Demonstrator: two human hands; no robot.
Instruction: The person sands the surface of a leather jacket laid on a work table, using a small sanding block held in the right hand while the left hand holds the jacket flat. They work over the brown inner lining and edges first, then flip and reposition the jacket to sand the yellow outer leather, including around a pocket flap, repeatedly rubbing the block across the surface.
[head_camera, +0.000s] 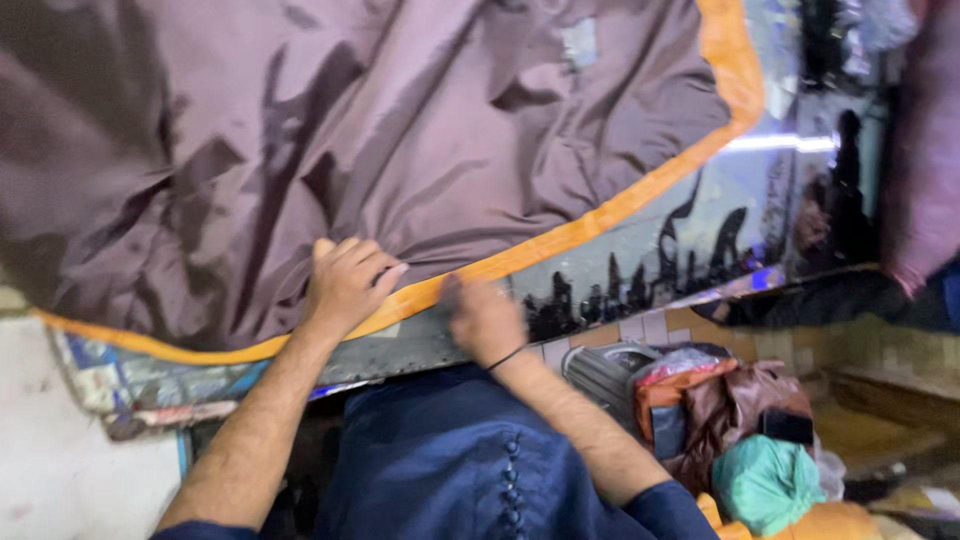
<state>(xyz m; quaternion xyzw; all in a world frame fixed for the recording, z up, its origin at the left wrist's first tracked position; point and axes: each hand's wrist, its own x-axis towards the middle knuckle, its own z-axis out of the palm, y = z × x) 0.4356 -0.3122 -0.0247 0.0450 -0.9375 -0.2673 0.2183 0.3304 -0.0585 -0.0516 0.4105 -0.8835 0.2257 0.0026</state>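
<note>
At the bottom centre of the frame sits your dark blue garment (450, 470) with its row of small buttons. To the lower right lies a heap of bags: a teal bag (765, 482), a brown one (740, 405) and a clear plastic one above them. Just beyond, your left hand (345, 285) lies flat, fingers curled down onto the mauve cloth (300, 130), its grip pressing the fabric near the orange border (560, 240). Your right hand (485, 320), with a dark band at the wrist, is blurred; you cannot tell its grip, though it meets the border's edge. That cloth spreads wrinkled over the bench (400, 350), filling the upper left. Farther right, a glossy panel (700, 240) shows dark silhouettes.
</note>
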